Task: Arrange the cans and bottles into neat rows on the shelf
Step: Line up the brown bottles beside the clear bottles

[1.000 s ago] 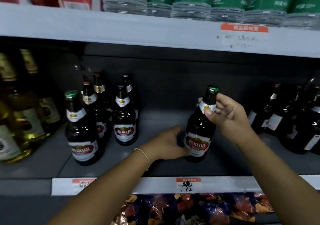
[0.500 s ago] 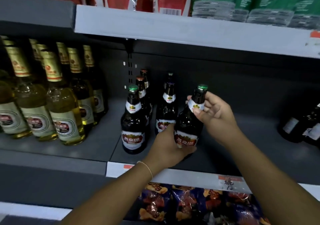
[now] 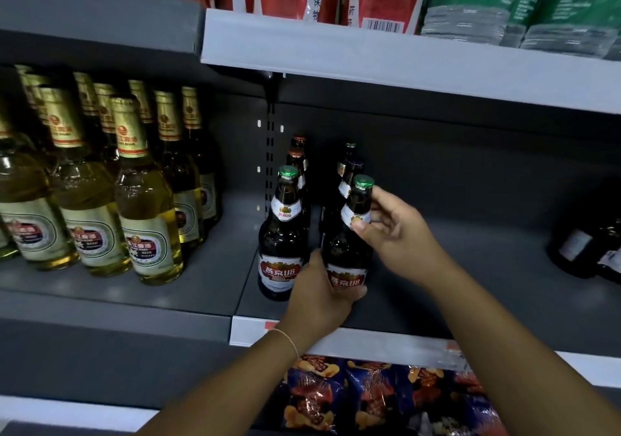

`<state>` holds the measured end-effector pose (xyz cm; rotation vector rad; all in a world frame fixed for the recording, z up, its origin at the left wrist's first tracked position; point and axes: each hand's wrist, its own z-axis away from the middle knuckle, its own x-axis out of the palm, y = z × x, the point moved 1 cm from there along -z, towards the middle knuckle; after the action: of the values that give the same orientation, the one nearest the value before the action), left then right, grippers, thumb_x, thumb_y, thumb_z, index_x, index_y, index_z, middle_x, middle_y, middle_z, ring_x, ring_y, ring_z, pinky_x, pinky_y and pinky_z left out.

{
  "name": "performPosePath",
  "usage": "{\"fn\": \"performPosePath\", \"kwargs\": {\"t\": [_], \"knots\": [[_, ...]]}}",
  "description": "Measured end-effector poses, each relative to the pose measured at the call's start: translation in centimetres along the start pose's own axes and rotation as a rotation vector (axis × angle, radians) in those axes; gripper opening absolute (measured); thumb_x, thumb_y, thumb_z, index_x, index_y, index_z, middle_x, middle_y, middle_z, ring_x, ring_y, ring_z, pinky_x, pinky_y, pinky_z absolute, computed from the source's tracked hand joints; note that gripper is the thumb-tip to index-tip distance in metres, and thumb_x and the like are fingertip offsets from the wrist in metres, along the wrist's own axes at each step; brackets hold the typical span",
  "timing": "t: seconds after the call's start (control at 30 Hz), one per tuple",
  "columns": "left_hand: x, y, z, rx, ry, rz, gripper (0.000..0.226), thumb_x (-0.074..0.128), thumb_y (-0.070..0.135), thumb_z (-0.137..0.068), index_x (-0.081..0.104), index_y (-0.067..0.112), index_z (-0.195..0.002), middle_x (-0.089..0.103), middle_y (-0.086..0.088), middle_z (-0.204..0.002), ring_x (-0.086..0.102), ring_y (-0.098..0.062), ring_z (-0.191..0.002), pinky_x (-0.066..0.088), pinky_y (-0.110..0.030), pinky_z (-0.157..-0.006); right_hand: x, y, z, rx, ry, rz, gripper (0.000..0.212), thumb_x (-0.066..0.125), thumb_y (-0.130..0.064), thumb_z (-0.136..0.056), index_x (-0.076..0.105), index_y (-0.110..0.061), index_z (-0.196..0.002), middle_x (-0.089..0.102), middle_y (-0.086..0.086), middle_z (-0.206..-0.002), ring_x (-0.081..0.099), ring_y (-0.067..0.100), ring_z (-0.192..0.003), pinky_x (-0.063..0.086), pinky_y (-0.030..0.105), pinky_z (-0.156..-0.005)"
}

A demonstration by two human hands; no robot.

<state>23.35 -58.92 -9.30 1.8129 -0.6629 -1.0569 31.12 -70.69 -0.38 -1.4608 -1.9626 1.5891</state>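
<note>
Now left hand point(image 3: 319, 296) wraps dark bottle point(image 3: 349, 254) base; right hand point(image 3: 393, 230) pinches neck, apparently upright.

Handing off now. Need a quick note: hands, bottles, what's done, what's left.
Left hand grips the base of the held bottle; right hand pinches its neck.
Held bottle stands at the front of the shelf, right of the front dark bottle, ahead of the other dark bottles.
Done: two dark rows formed.
Left: release it square; dark bottles at far right remain apart from the rows.
</note>
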Motion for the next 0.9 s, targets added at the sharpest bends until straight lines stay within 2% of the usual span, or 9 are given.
{"fn": "performPosePath", "kwargs": {"t": [0.1,0.17,0.33,0.47,0.53,0.67,0.8,0.9], "knots": [[0.2,-0.3,-0.1,-0.004,-0.001,-0.001,0.058,0.084,0.025,-0.072,0.047,0.021,-0.116,0.064,0.009,-0.11,0.054,0.0,-0.095,0.035,0.006,-0.065,0.1,0.2,-0.1,0.005,0.009,0.029,0.052,0.064,-0.004,-0.093,0.05,-0.017,-0.141,0.064,0.002,-0.121,0.063,0.005,-0.107,0.049,0.018,-0.091],[0.3,-0.4,-0.2,-0.013,-0.004,0.008,0.058,0.084,0.024,-0.073,0.047,0.021,-0.117,0.063,0.008,-0.112,0.055,-0.001,-0.099,0.035,0.006,-0.066,0.1,0.3,-0.1,0.001,0.01,0.037,0.051,0.063,-0.005,-0.093,0.051,-0.021,-0.14,0.063,0.004,-0.125,0.063,0.009,-0.112,0.049,0.021,-0.095],[0.7,-0.7,-0.6,-0.019,-0.012,0.037,0.06,0.082,0.022,-0.074,0.043,0.021,-0.121,0.061,0.007,-0.118,0.057,-0.005,-0.108,0.038,-0.007,-0.078,0.4,0.2,-0.2,-0.007,0.06,0.029,0.052,0.065,-0.003,-0.091,0.051,-0.041,-0.124,0.067,-0.009,-0.115,0.063,0.002,-0.109,0.049,0.015,-0.091],[0.7,-0.8,-0.7,-0.023,-0.024,0.081,0.06,0.081,0.017,-0.075,0.042,0.021,-0.12,0.06,0.01,-0.115,0.055,0.0,-0.105,0.036,0.004,-0.072,0.6,0.6,-0.3,-0.003,0.084,0.028,0.053,0.069,-0.003,-0.089,0.052,-0.043,-0.118,0.066,-0.012,-0.111,0.063,-0.003,-0.106,0.049,0.015,-0.092],[0.7,-0.7,-0.8,-0.025,-0.027,0.091,0.062,0.081,0.017,-0.076,0.042,0.021,-0.123,0.06,0.009,-0.117,0.054,0.0,-0.106,0.036,0.006,-0.073,0.7,0.9,-0.2,0.017,0.089,0.031,0.054,0.072,-0.004,-0.086,0.052,-0.044,-0.116,0.067,-0.016,-0.108,0.062,-0.007,-0.105,0.047,0.013,-0.092],[0.7,-0.8,-0.9,-0.009,-0.026,0.097,0.064,0.081,0.02,-0.076,0.041,0.021,-0.126,0.06,0.009,-0.119,0.056,-0.003,-0.111,0.037,0.003,-0.078,0.7,1.6,-0.1,0.047,0.065,0.063,0.052,0.076,-0.01,-0.084,0.054,-0.041,-0.12,0.067,-0.012,-0.115,0.06,-0.005,-0.109,0.046,0.009,-0.09],[0.7,-1.0,-0.9,0.014,-0.013,0.07,0.066,0.082,0.024,-0.074,0.043,0.02,-0.127,0.06,0.006,-0.121,0.055,-0.007,-0.114,0.043,-0.016,-0.093,0.7,1.7,0.1,0.059,0.058,0.055,0.051,0.075,-0.012,-0.085,0.057,-0.026,-0.13,0.067,-0.008,-0.119,0.061,-0.001,-0.113,0.046,0.01,-0.092],[0.7,-0.9,-0.8,0.02,-0.007,0.075,0.065,0.082,0.024,-0.074,0.044,0.018,-0.126,0.06,0.004,-0.122,0.055,-0.008,-0.115,0.043,-0.018,-0.094,0.8,1.9,0.3,0.071,0.046,0.06,0.048,0.075,-0.014,-0.086,0.058,-0.026,-0.129,0.067,-0.01,-0.119,0.06,-0.003,-0.112,0.046,0.01,-0.092]]}}
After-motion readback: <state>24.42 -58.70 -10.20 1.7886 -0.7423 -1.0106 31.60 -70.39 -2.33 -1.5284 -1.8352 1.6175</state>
